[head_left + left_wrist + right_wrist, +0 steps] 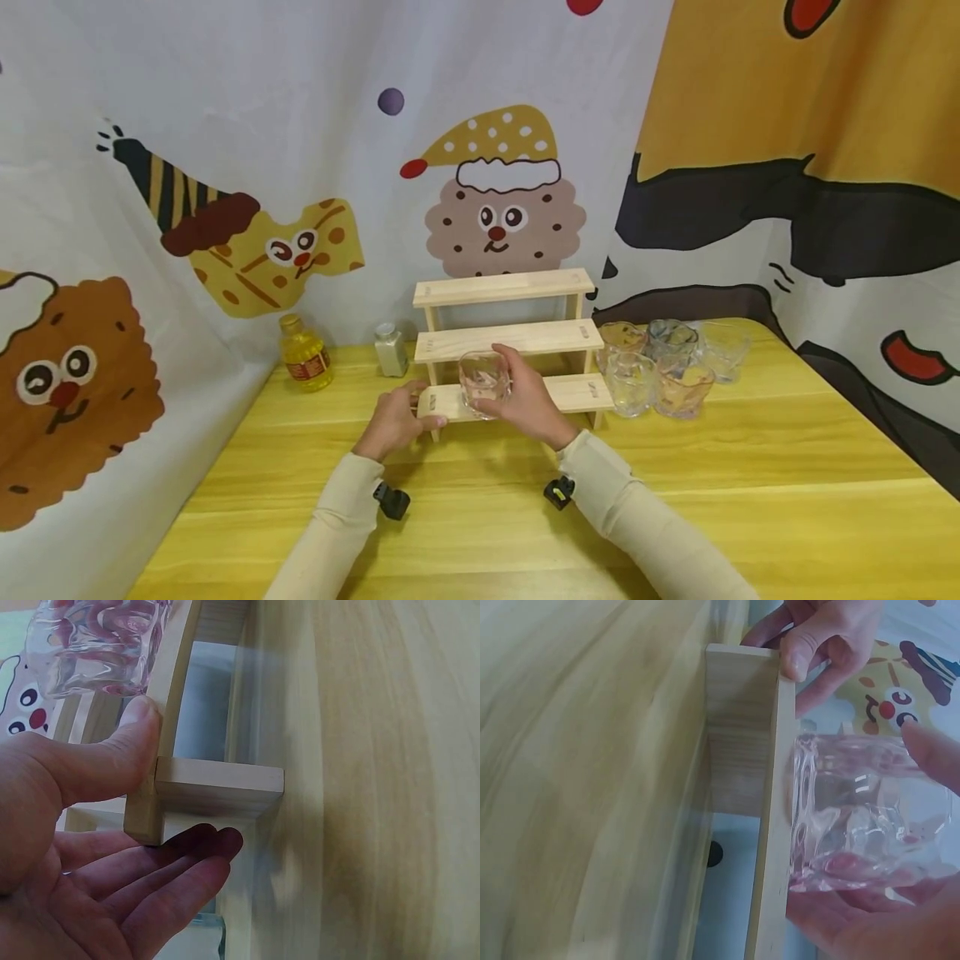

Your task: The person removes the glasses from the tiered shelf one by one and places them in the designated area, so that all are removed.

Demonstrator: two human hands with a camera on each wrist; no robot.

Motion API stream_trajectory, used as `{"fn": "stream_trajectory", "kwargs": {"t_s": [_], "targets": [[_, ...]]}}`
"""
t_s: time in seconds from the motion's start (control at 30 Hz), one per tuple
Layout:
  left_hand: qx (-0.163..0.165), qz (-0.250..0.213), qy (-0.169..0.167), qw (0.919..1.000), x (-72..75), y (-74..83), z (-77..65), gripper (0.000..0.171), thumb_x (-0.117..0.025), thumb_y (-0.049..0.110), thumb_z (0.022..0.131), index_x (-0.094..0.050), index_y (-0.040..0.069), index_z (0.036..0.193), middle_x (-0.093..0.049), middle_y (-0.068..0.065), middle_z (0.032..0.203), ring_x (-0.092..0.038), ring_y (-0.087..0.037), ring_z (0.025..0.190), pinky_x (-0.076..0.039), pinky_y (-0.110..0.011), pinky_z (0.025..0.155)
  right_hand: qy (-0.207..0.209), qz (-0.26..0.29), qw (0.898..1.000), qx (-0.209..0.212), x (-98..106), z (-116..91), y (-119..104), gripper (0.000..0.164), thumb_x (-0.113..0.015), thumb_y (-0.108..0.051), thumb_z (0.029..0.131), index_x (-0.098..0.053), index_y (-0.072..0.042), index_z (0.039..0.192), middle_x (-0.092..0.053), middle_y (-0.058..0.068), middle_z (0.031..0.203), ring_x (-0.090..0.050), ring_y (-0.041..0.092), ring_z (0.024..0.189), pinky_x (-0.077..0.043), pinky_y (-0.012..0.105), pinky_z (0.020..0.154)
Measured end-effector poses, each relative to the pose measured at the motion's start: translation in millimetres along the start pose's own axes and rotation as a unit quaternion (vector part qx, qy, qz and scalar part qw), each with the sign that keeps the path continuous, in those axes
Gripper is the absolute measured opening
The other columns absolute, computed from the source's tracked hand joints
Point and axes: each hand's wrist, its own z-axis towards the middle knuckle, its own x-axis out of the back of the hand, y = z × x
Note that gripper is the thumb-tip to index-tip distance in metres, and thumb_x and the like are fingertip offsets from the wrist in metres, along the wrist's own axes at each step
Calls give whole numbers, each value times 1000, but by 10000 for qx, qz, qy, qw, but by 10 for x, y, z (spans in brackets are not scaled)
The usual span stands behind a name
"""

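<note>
A three-tier wooden display stand (510,337) stands against the back cloth. My left hand (393,421) holds the left end of its lowest board, the thumb (135,727) on the board and the other fingers (165,892) beyond its end. My right hand (528,404) grips a clear drinking glass (483,379) with a faint pink tint and wavy walls. In the right wrist view the glass (870,817) is upright relative to the stand, its base at the lowest board (774,825); whether it bears fully on the wood I cannot tell.
Several similar glasses (630,383) cluster right of the stand, some tinted. Left of it are a bottle of yellow liquid (306,354) and a small jar with a grey lid (391,350). A cartoon-printed cloth (300,125) hangs behind the wood-grain table (480,533).
</note>
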Motion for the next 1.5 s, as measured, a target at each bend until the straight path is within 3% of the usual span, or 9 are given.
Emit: {"fn": "stream_trajectory", "kwargs": {"t_s": [0.43, 0.67, 0.8, 0.93, 1.07, 1.3, 1.5], "targets": [[165, 1, -99, 9998, -25, 21, -28, 67, -83, 18, 83, -54, -1, 140, -70, -26, 122, -69, -36, 111, -58, -44, 90, 291, 128, 9994, -165, -66, -3, 22, 87, -89, -22, 77, -42, -10, 150, -61, 16, 133, -60, 31, 117, -50, 51, 101], [75, 41, -92, 9999, -65, -14, -40, 65, -84, 19, 82, -56, -2, 137, -71, -25, 120, -71, -34, 108, -59, -42, 87, 389, 274, 9986, -220, -27, -53, 61, 83, -89, -20, 76, -46, -9, 146, -63, 13, 125, -61, 27, 109, -52, 45, 95], [71, 15, -90, 9999, -62, -30, -34, 67, -84, 20, 83, -54, -2, 140, -70, -26, 121, -70, -35, 108, -59, -43, 86, 367, 369, 9985, -182, 58, -80, 52, 80, -88, -20, 78, -47, -9, 146, -63, 14, 122, -60, 23, 101, -51, 40, 87], [86, 23, -114, 9999, -58, -41, -27, 68, -83, 20, 83, -53, -2, 141, -70, -26, 121, -70, -35, 109, -59, -44, 87, 314, 322, 9989, -148, 178, -143, 55, 80, -87, -20, 78, -46, -9, 146, -64, 15, 121, -61, 24, 104, -51, 42, 91], [65, 10, -132, 9999, -58, -47, -21, 68, -83, 20, 84, -53, -2, 141, -70, -26, 122, -70, -35, 109, -59, -43, 86, 282, 186, 9994, -67, 315, -226, 83, 79, -88, -20, 78, -48, -8, 145, -65, 15, 119, -63, 27, 105, -52, 39, 85], [118, 11, -113, 9999, -36, -34, -11, 69, -82, 20, 84, -52, -1, 142, -69, -26, 124, -69, -35, 111, -59, -44, 88, 92, 542, 9983, -206, 572, -391, 144, 75, -87, -17, 79, -49, -14, 144, -63, 17, 125, -65, 31, 105, -53, 32, 77], [104, 6, -123, 9999, -17, -20, 6, 70, -82, 20, 85, -51, -1, 143, -68, -26, 125, -69, -36, 111, -59, -44, 87, 102, 96, 9998, -106, 768, -537, 181, 77, -88, -22, 77, -49, -14, 143, -63, 14, 123, -65, 26, 97, -52, 28, 70]]}}
